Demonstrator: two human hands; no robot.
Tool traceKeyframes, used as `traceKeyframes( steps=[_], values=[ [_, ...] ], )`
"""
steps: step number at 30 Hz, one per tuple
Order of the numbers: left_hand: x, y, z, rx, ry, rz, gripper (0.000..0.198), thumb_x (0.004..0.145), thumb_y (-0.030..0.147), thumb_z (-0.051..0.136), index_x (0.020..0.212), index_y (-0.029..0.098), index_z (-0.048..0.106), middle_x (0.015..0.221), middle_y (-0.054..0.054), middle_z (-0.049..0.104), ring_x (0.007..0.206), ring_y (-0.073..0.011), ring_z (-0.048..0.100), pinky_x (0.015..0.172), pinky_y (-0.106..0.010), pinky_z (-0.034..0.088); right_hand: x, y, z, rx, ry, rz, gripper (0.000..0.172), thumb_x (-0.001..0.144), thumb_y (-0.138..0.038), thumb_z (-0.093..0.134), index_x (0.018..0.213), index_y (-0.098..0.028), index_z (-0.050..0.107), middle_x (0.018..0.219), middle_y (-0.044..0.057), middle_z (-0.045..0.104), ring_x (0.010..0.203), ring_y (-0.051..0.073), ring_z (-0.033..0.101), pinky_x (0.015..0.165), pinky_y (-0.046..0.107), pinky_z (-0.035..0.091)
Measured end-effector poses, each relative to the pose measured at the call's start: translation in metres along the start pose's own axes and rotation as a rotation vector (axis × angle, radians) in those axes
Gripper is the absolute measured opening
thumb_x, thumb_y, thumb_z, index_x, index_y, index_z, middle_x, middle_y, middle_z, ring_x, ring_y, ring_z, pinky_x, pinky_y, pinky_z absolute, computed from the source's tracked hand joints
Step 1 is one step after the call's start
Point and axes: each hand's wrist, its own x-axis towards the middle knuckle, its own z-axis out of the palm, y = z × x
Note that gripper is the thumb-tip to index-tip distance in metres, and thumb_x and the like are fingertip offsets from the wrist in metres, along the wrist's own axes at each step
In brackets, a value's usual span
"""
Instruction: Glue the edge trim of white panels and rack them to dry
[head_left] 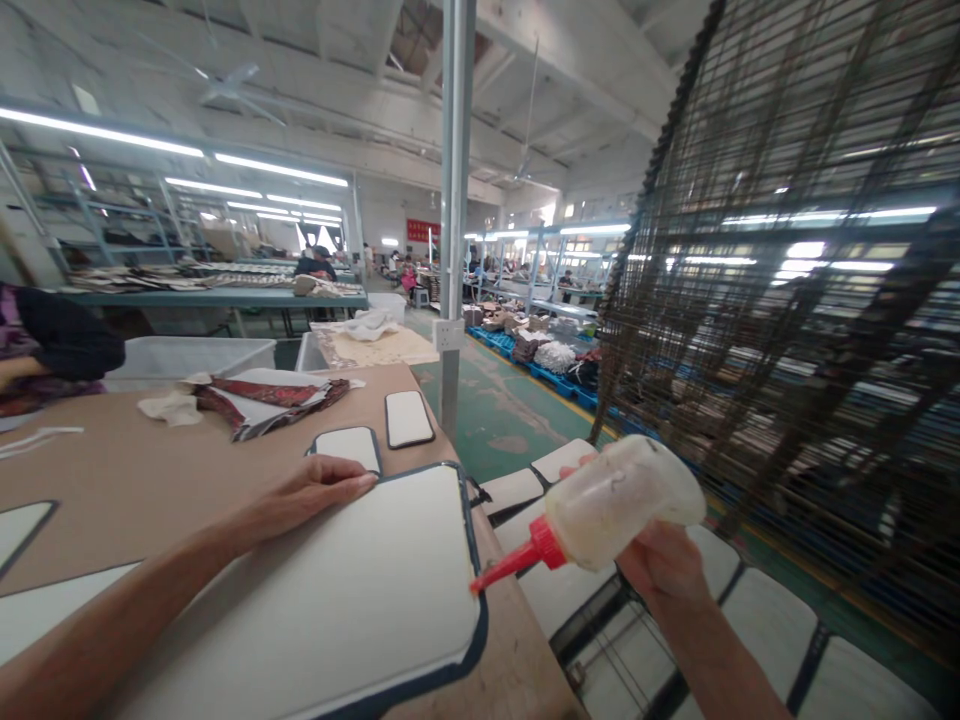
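My right hand [664,560] is wrapped round a translucent squeeze bottle [626,500] with a red nozzle, tipped down to the left. Its nozzle tip meets the right edge of a large white panel [360,590] with rounded corners and a dark fabric border. Along that border near the tip runs a thin yellowish line. At the panel's far edge, my left hand [319,492] is closed over the rim, fingers together; its fingertips are partly hidden. Just beyond it lie two smaller white panels with dark borders, one near the hand [346,447] and another [409,418] farther right.
Patterned fabric pieces [270,395] lie on the brown tabletop [187,470]. More white panels [772,610] rest on a rack below at right. A tall wire mesh rack [780,250] rises there. A metal post [452,220] stands behind the table; a person's sleeve [67,335] shows at left.
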Motion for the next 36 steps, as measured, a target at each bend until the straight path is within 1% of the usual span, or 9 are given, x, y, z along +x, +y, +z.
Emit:
traceKeyframes(
  steps=[4, 8, 14, 18, 21, 25, 32, 34, 36],
  values=[
    [0.002, -0.001, -0.002, -0.018, 0.051, -0.011, 0.039, 0.070, 0.052, 0.069, 0.068, 0.016, 0.055, 0.055, 0.004, 0.052, 0.049, -0.0095, 0.045, 0.042, -0.017, 0.032, 0.001, -0.002, 0.007, 0.042, -0.022, -0.004, 0.063, 0.063, -0.049, 0.077, 0.122, -0.032, 0.059, 0.113, 0.010, 0.070, 0.117, 0.036, 0.057, 0.101, 0.055, 0.042],
    [0.000, -0.001, -0.002, -0.075, 0.077, -0.041, 0.037, 0.065, 0.050, 0.074, 0.067, 0.017, 0.059, 0.054, 0.003, 0.055, 0.047, -0.0108, 0.047, 0.040, -0.018, 0.034, 0.001, -0.006, 0.018, 0.069, 0.013, -0.050, 0.062, 0.061, -0.045, 0.080, 0.119, -0.031, 0.062, 0.110, 0.010, 0.071, 0.117, 0.036, 0.056, 0.102, 0.053, 0.041],
    [-0.001, -0.008, 0.002, -0.218, 0.241, -0.052, 0.037, 0.060, 0.049, 0.078, 0.062, 0.017, 0.059, 0.049, 0.003, 0.056, 0.041, -0.0095, 0.046, 0.036, -0.016, 0.032, 0.000, -0.006, 0.027, 0.048, 0.143, -0.197, 0.064, 0.059, -0.039, 0.083, 0.119, -0.028, 0.063, 0.107, 0.010, 0.072, 0.112, 0.036, 0.061, 0.102, 0.055, 0.041],
    [0.003, -0.013, 0.007, -0.324, 0.283, -0.074, 0.034, 0.058, 0.046, 0.081, 0.067, 0.018, 0.063, 0.052, 0.002, 0.062, 0.042, -0.0103, 0.050, 0.037, -0.016, 0.035, 0.001, 0.002, 0.027, 0.048, 0.208, -0.281, 0.064, 0.062, -0.041, 0.082, 0.121, -0.027, 0.062, 0.108, 0.012, 0.072, 0.106, 0.036, 0.064, 0.102, 0.058, 0.040],
    [0.007, -0.019, 0.012, -0.395, 0.322, -0.072, 0.037, 0.056, 0.048, 0.082, 0.069, 0.018, 0.063, 0.053, 0.001, 0.064, 0.043, -0.0122, 0.054, 0.039, -0.018, 0.040, 0.003, 0.008, 0.025, 0.045, 0.268, -0.332, 0.065, 0.063, -0.037, 0.083, 0.123, -0.026, 0.061, 0.107, 0.012, 0.072, 0.105, 0.036, 0.065, 0.101, 0.059, 0.041],
    [0.014, -0.027, 0.019, -0.480, 0.307, -0.063, 0.042, 0.058, 0.053, 0.080, 0.078, 0.019, 0.064, 0.060, 0.000, 0.068, 0.050, -0.0143, 0.060, 0.043, -0.020, 0.045, 0.007, 0.013, 0.022, 0.054, 0.321, -0.378, 0.061, 0.065, -0.031, 0.083, 0.122, -0.026, 0.062, 0.107, 0.011, 0.073, 0.100, 0.035, 0.067, 0.099, 0.059, 0.043],
    [0.016, -0.033, 0.034, -0.570, 0.250, -0.046, 0.043, 0.066, 0.059, 0.072, 0.081, 0.020, 0.062, 0.065, 0.002, 0.067, 0.056, -0.0130, 0.060, 0.050, -0.019, 0.047, 0.026, 0.018, 0.016, 0.086, 0.358, -0.398, 0.056, 0.062, -0.032, 0.085, 0.115, -0.026, 0.066, 0.104, 0.010, 0.073, 0.092, 0.033, 0.069, 0.091, 0.056, 0.050],
    [0.014, -0.034, 0.037, -0.594, 0.247, -0.054, 0.044, 0.065, 0.059, 0.074, 0.084, 0.021, 0.062, 0.067, 0.003, 0.068, 0.059, -0.0132, 0.061, 0.052, -0.020, 0.048, 0.032, 0.019, 0.015, 0.091, 0.363, -0.398, 0.057, 0.061, -0.033, 0.085, 0.114, -0.026, 0.067, 0.105, 0.010, 0.073, 0.091, 0.032, 0.069, 0.088, 0.053, 0.052],
    [0.012, -0.034, 0.039, -0.616, 0.253, -0.053, 0.044, 0.062, 0.057, 0.077, 0.087, 0.023, 0.062, 0.071, 0.004, 0.068, 0.062, -0.0135, 0.062, 0.055, -0.020, 0.050, 0.037, 0.020, 0.013, 0.092, 0.378, -0.402, 0.053, 0.060, -0.032, 0.085, 0.110, -0.025, 0.069, 0.101, 0.008, 0.074, 0.087, 0.028, 0.070, 0.085, 0.045, 0.055]
  ],
)
